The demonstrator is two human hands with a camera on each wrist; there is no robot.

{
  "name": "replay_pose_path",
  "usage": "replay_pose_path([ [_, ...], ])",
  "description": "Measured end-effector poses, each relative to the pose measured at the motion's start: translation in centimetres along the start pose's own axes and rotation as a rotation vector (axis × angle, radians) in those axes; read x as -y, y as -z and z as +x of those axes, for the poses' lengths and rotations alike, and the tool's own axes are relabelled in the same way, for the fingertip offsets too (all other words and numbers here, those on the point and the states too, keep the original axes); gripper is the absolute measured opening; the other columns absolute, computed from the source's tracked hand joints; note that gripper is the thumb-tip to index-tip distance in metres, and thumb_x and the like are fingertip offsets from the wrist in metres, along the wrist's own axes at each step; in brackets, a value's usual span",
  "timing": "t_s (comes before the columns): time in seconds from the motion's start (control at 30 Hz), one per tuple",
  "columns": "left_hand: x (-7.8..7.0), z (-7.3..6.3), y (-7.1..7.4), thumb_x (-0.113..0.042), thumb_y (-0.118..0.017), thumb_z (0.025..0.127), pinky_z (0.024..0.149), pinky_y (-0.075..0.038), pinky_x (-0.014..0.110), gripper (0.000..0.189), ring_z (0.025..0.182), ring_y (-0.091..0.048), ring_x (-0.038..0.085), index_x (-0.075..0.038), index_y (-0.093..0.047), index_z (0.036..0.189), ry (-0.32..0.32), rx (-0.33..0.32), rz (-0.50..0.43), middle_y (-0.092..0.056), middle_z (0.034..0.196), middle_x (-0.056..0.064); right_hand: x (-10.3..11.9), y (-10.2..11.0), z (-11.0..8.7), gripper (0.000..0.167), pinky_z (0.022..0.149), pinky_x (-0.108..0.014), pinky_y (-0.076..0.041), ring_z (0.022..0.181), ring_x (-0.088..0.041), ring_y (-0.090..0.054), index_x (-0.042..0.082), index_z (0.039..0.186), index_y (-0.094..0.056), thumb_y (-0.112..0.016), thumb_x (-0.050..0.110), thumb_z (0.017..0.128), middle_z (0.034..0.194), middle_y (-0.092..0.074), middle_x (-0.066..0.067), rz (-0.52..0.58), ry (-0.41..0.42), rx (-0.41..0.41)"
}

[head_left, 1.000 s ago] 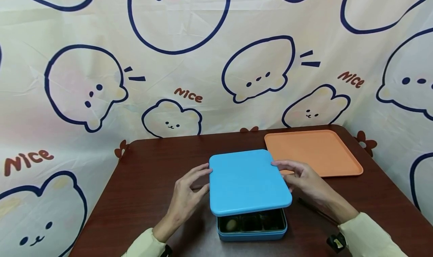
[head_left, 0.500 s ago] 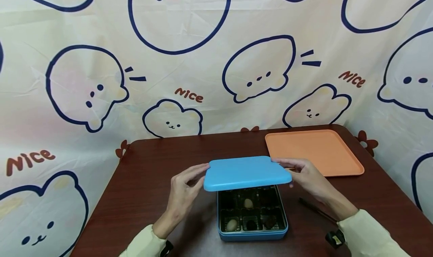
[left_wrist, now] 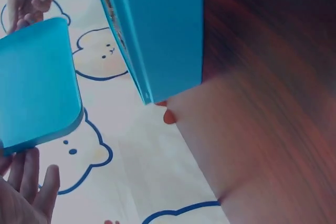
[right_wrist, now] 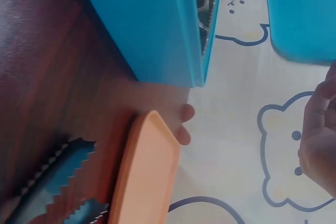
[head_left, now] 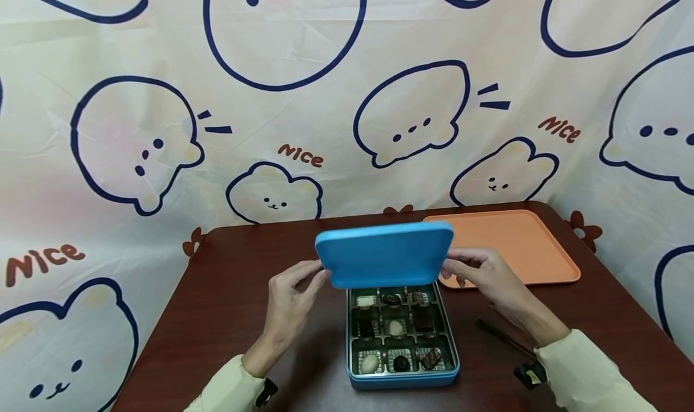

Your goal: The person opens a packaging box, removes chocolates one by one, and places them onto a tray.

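A blue lid [head_left: 385,255] is held tilted in the air, above and behind the far end of a blue box [head_left: 403,382]. My left hand [head_left: 287,303] pinches the lid's left edge between thumb and fingers. At the opposite edge my right hand [head_left: 488,282] grips it the same way. Inside the uncovered box sits a tray with square compartments, holding dark and pale chocolates. One pale chocolate [head_left: 370,364] lies in the near left compartment and another [head_left: 396,327] in the middle. In the left wrist view the lid [left_wrist: 39,82] is clear of the box [left_wrist: 163,35].
An orange tray [head_left: 504,237] lies at the back right of the brown table [head_left: 238,261]. A dark tool with serrated edges [right_wrist: 58,177], perhaps tongs, lies right of the box, partly behind my right forearm. A patterned cloth [head_left: 347,123] hangs behind the table.
Both hands have raised the lid's near edge and moved the lid back off the box. It has swung from top side showing to underside showing, exposing all the compartments.
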State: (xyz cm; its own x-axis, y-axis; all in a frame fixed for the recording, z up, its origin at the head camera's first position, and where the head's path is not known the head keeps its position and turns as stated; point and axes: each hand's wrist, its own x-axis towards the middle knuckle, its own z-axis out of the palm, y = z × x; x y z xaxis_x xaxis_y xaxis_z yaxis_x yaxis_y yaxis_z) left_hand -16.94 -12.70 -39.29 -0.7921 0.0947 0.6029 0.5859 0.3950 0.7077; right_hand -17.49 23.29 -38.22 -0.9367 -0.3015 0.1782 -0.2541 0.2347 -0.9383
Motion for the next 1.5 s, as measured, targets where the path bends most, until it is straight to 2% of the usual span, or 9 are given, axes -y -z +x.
replay_pose_path([
  [0.07,0.0,0.1,0.1,-0.018,-0.07,0.094,0.085,-0.059,0.032,0.024,0.096,-0.072,0.012,-0.013,-0.075,0.117,0.041,0.008,-0.036,-0.075,0.107,-0.001,0.1,-0.1,0.2,0.03,0.07,-0.033,-0.053,0.082,-0.024,-0.059,0.0,0.121,-0.068,-0.057,0.021,0.103,0.097,-0.065,-0.023,-0.008,0.006,-0.011],
  [0.17,0.1,0.3,0.2,-0.02,-0.068,0.095,0.082,-0.06,0.028,0.026,0.095,-0.072,0.012,-0.012,-0.074,0.119,0.104,0.025,-0.085,-0.074,0.107,0.001,0.3,-0.2,0.5,0.033,0.078,-0.032,-0.058,0.089,-0.023,-0.064,-0.002,0.125,-0.066,-0.057,0.021,0.103,0.11,-0.065,-0.017,0.005,0.008,-0.011],
  [0.33,-0.1,0.7,0.4,-0.02,-0.067,0.097,0.084,-0.059,0.027,0.029,0.095,-0.073,0.014,-0.008,-0.071,0.123,0.157,0.058,-0.141,-0.074,0.11,0.004,0.3,-0.5,0.9,0.038,0.089,-0.044,-0.058,0.107,-0.023,-0.069,-0.006,0.13,-0.061,-0.056,0.021,0.103,0.128,-0.062,-0.011,0.101,-0.018,0.01],
  [0.6,0.0,1.2,0.3,-0.02,-0.065,0.098,0.089,-0.056,0.035,0.036,0.105,-0.071,0.023,-0.002,-0.065,0.13,0.198,0.112,-0.202,-0.07,0.122,0.014,-0.1,-0.6,1.4,0.043,0.086,-0.039,-0.06,0.105,-0.016,-0.069,-0.011,0.133,-0.054,-0.056,0.02,0.104,0.12,-0.067,-0.004,0.198,-0.083,0.001],
  [0.83,0.0,1.5,0.4,-0.017,-0.062,0.1,0.084,-0.058,0.036,0.039,0.103,-0.071,0.026,0.003,-0.06,0.133,0.237,0.165,-0.26,-0.068,0.123,0.02,0.0,-0.8,1.5,0.045,0.083,-0.036,-0.061,0.102,-0.015,-0.068,-0.01,0.136,-0.052,-0.056,0.02,0.103,0.116,-0.067,-0.002,0.259,-0.136,-0.006],
  [1.07,0.0,1.9,0.3,-0.013,-0.062,0.1,0.076,-0.061,0.035,0.038,0.1,-0.072,0.032,0.006,-0.059,0.133,0.346,0.2,-0.292,-0.069,0.118,0.024,-0.2,-0.9,1.8,0.053,0.085,-0.039,-0.06,0.101,-0.016,-0.067,-0.006,0.139,-0.052,-0.061,0.029,0.101,0.118,-0.065,-0.005,0.265,-0.232,-0.023],
  [1.2,0.0,2.0,0.3,-0.011,-0.062,0.099,0.075,-0.061,0.04,0.038,0.1,-0.072,0.035,0.006,-0.059,0.132,0.417,0.22,-0.299,-0.068,0.117,0.026,-0.3,-1.0,2.1,0.055,0.087,-0.041,-0.059,0.102,-0.017,-0.067,-0.005,0.139,-0.051,-0.062,0.032,0.1,0.12,-0.064,-0.005,0.283,-0.269,-0.019],
  [1.37,0.0,2.1,0.2,-0.012,-0.063,0.099,0.075,-0.061,0.047,0.036,0.099,-0.072,0.034,0.005,-0.06,0.131,0.509,0.246,-0.308,-0.069,0.115,0.025,-0.4,-1.0,2.2,0.058,0.088,-0.039,-0.059,0.103,-0.017,-0.067,-0.004,0.141,-0.05,-0.063,0.034,0.099,0.122,-0.064,-0.004,0.297,-0.302,-0.018],
  [1.5,0.0,2.1,0.1,-0.012,-0.062,0.099,0.076,-0.061,0.046,0.036,0.099,-0.072,0.032,0.005,-0.06,0.13,0.569,0.25,-0.325,-0.069,0.115,0.024,-0.4,-1.0,2.2,0.06,0.09,-0.04,-0.058,0.105,-0.018,-0.066,-0.004,0.142,-0.049,-0.063,0.035,0.099,0.124,-0.063,-0.005,0.3,-0.322,-0.018],
])
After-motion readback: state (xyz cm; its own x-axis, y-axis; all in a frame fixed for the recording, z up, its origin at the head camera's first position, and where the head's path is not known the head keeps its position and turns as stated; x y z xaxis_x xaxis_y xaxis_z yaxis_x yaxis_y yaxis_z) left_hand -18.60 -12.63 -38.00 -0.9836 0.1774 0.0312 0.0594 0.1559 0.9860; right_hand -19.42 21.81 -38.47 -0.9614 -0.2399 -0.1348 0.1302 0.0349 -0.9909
